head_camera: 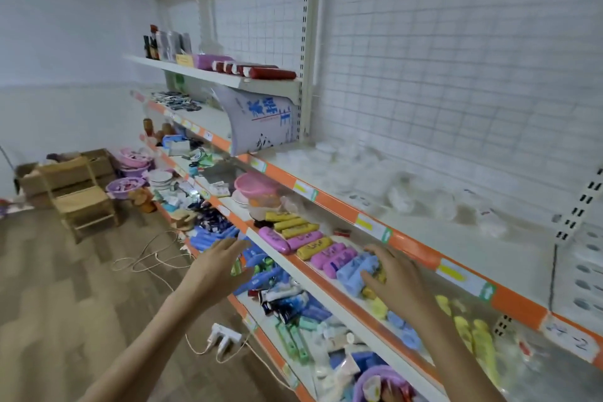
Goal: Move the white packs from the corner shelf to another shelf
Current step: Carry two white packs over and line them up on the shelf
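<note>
Looks like barely started, I'd guess. The white packs sit in a blurry pile on the shelf at centre right. Left hand hovers spread and empty; right hand rests, fingers loosely bent, on a blue pouch at lower centre, not clearly gripping.

- Small wooden folding chair on the wood-pattern floor, beside cardboard boxes.
- White power strip with trailing cords on the floor.
- Pink plastic basin upside down on a middle shelf.
- Dark red cylindrical rolls lying on the top shelf.
</note>
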Demonstrator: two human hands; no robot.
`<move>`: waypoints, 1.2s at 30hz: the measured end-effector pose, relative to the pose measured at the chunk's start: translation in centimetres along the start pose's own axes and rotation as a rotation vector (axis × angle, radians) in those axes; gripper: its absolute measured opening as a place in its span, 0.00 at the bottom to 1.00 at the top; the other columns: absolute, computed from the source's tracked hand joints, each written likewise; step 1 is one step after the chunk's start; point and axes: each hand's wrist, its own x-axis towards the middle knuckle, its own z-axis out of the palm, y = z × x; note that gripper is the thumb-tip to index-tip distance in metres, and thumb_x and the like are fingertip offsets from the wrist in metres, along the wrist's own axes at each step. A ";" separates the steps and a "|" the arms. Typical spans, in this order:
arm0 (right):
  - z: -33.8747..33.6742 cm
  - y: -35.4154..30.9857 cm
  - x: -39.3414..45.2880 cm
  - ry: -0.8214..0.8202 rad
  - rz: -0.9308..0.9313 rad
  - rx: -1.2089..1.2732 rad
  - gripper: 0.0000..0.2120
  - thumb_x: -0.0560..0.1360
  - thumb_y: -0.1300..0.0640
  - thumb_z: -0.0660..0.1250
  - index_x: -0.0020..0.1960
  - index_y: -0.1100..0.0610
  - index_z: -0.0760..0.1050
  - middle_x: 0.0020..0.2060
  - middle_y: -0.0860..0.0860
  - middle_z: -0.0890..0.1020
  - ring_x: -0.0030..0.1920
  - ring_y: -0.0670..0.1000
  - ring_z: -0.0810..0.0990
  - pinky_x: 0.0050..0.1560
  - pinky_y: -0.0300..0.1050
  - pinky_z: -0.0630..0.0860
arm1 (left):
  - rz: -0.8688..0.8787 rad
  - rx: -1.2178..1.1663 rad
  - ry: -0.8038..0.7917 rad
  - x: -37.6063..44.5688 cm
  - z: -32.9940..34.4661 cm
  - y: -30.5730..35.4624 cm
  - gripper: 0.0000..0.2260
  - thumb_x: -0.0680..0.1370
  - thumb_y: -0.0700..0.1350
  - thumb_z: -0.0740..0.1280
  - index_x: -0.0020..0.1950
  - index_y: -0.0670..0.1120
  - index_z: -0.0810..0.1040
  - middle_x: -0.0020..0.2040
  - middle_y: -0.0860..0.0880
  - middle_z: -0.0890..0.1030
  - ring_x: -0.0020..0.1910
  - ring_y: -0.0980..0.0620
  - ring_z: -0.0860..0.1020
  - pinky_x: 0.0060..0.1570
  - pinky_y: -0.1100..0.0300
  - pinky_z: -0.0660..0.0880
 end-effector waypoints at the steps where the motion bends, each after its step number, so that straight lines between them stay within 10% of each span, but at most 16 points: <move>1: 0.2 -0.5 1.3 0.011 0.007 0.005 0.19 0.76 0.51 0.64 0.66 0.51 0.68 0.62 0.48 0.75 0.62 0.51 0.72 0.60 0.43 0.67 | 0.003 -0.008 0.000 1.1 -0.3 -1.1 0.22 0.75 0.53 0.66 0.68 0.49 0.69 0.63 0.50 0.74 0.61 0.51 0.72 0.53 0.59 0.71; 21: -0.8 8.3 24.4 0.243 0.212 -0.079 0.18 0.74 0.52 0.66 0.63 0.51 0.71 0.59 0.48 0.76 0.60 0.50 0.72 0.60 0.47 0.69 | 0.369 -0.200 -0.060 32.8 5.0 -3.8 0.25 0.72 0.59 0.62 0.66 0.51 0.70 0.59 0.53 0.74 0.60 0.54 0.71 0.56 0.60 0.69; 31: -1.2 15.2 34.7 -0.099 0.462 0.228 0.13 0.72 0.53 0.70 0.54 0.43 0.74 0.57 0.48 0.76 0.59 0.50 0.74 0.55 0.41 0.69 | 0.534 -0.298 -0.385 49.7 11.1 0.6 0.19 0.74 0.49 0.69 0.64 0.50 0.72 0.56 0.49 0.74 0.52 0.52 0.74 0.49 0.66 0.68; 36: -0.6 15.9 35.9 -0.486 0.577 0.175 0.24 0.72 0.53 0.71 0.66 0.45 0.69 0.68 0.46 0.64 0.70 0.49 0.62 0.66 0.43 0.63 | 0.652 -0.310 -0.568 52.9 15.4 2.9 0.17 0.76 0.43 0.67 0.64 0.50 0.73 0.59 0.46 0.73 0.54 0.52 0.74 0.46 0.71 0.67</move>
